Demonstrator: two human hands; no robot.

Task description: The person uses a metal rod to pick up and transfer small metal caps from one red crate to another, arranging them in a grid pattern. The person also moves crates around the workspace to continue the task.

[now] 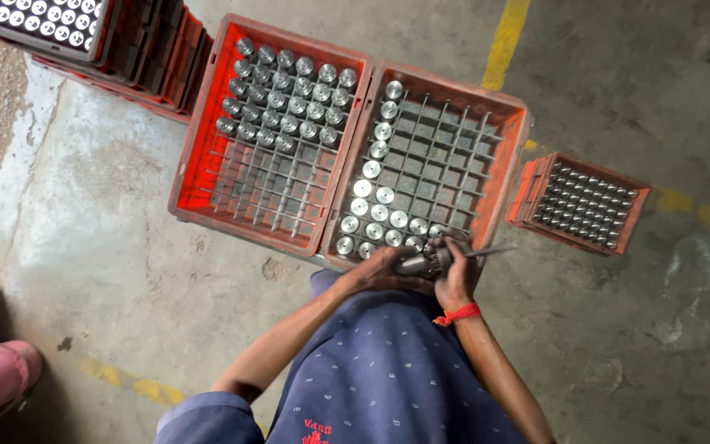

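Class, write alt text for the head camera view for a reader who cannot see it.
Both hands, left hand and right hand, grip a metal cylindrical part over two red gridded crates partly filled with similar parts, on a concrete floor.

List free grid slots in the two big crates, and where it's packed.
Left crate: near rows of its grid are bare, far rows packed with metal parts. Right crate: middle and right cells bare; its left column and near-left corner are full. Most crowded at that near edge, where both hands hold a part.
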